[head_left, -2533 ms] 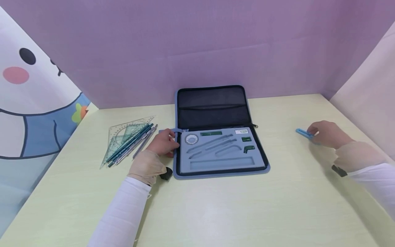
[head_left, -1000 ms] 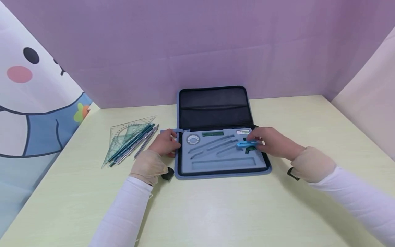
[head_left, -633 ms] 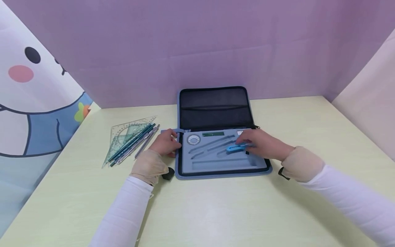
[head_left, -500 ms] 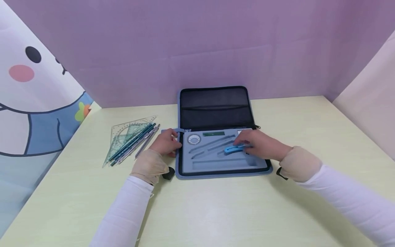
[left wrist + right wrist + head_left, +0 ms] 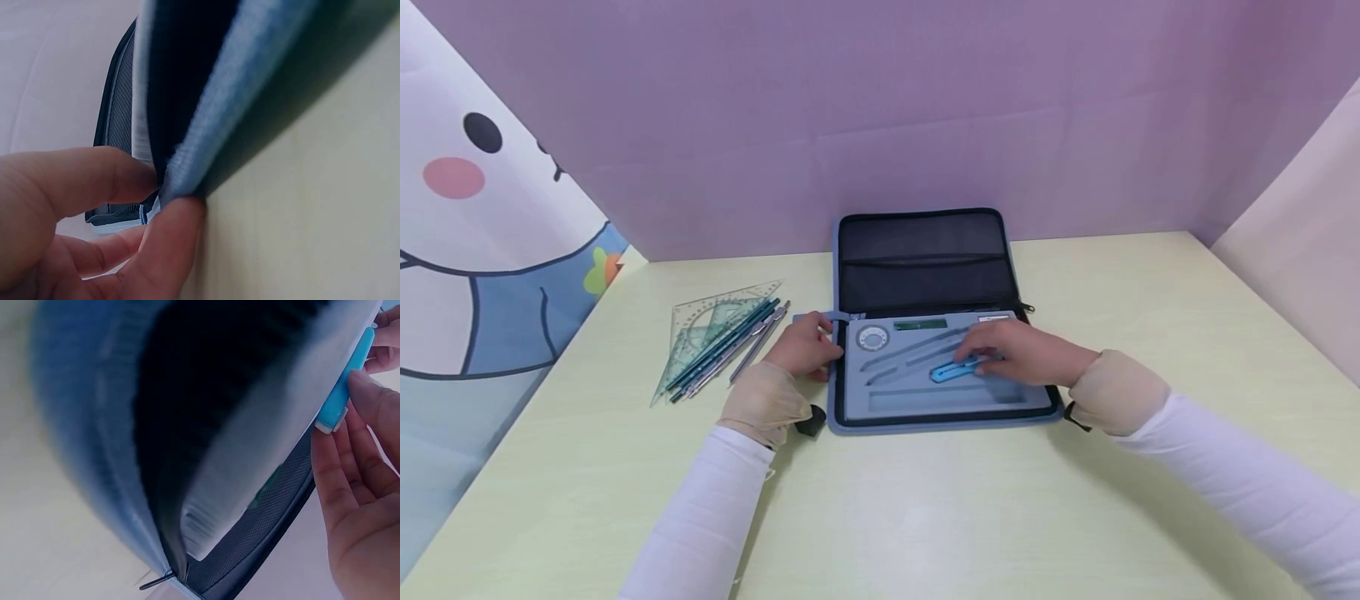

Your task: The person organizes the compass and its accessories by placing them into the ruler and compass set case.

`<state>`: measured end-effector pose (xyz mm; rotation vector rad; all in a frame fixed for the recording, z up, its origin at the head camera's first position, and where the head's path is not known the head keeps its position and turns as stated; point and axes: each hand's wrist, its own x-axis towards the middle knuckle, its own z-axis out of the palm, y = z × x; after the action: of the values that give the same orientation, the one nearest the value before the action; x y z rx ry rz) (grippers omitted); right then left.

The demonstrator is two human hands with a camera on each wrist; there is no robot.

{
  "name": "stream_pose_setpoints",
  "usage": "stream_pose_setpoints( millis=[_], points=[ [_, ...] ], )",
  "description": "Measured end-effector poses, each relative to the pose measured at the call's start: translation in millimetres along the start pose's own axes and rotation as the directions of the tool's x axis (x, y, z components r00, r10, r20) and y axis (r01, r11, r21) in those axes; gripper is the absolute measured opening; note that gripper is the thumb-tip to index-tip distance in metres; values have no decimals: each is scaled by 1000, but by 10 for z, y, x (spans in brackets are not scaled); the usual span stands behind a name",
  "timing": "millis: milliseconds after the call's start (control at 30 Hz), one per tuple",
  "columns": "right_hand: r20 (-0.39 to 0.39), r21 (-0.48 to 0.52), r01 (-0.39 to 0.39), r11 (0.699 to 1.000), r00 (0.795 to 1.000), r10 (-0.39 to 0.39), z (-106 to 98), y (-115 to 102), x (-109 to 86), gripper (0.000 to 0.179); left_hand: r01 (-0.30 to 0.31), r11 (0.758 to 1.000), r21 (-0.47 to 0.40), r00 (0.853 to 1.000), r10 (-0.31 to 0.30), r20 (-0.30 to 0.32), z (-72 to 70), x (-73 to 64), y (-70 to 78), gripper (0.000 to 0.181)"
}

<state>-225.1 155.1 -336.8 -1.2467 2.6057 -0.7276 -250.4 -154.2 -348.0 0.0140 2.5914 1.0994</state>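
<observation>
A blue zip case (image 5: 922, 287) lies unfolded on the table, a grey-blue moulded tray (image 5: 856, 392) in its near half. With thumb and fingers my left hand (image 5: 801, 346) pinches the left edge of the case, and its edge (image 5: 219, 106) shows between the fingertips in the left wrist view. My right hand (image 5: 1026, 350) holds a small light-blue utility knife (image 5: 951, 372) over the middle of the tray, near a curved slot. The knife's white end shows by the fingers in the right wrist view. That hand covers the tray's right-hand slots.
Left of the case lie clear set squares (image 5: 688, 313) with dark teal pencils (image 5: 722, 350) and a silver compass (image 5: 760, 342) on and beside them. In the tray sit a round white dial (image 5: 872, 337), a green lead case (image 5: 921, 325) and a white eraser (image 5: 992, 318). A purple cloth wall (image 5: 925, 125) rises behind.
My right hand has brought the utility knife from the table's right side leftward over the tray, and it is now lower and farther left. My left hand has stayed at the case's edge.
</observation>
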Motion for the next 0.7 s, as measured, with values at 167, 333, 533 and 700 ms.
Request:
stream_pose_setpoints(
  millis=[167, 333, 533, 700],
  points=[
    [-3, -5, -2, 1000, 1000, 2, 6, -11, 32, 25, -3, 1000, -14, 1000, 3, 5, 6, 23, -14, 37],
    [9, -7, -2, 1000, 1000, 2, -3, -12, 65, 25, 5, 1000, -27, 1000, -5, 6, 10, 51, -18, 37],
    [23, -2, -24, 1000, 999, 24, -15, -9, 70, 25, 7, 1000, -27, 1000, -6, 8, 9, 45, -11, 37],
    [24, 9, -23, 1000, 999, 23, -3, 18, 70, 25, 3, 1000, -27, 1000, -3, 7, 6, 33, -12, 36]
  ],
)
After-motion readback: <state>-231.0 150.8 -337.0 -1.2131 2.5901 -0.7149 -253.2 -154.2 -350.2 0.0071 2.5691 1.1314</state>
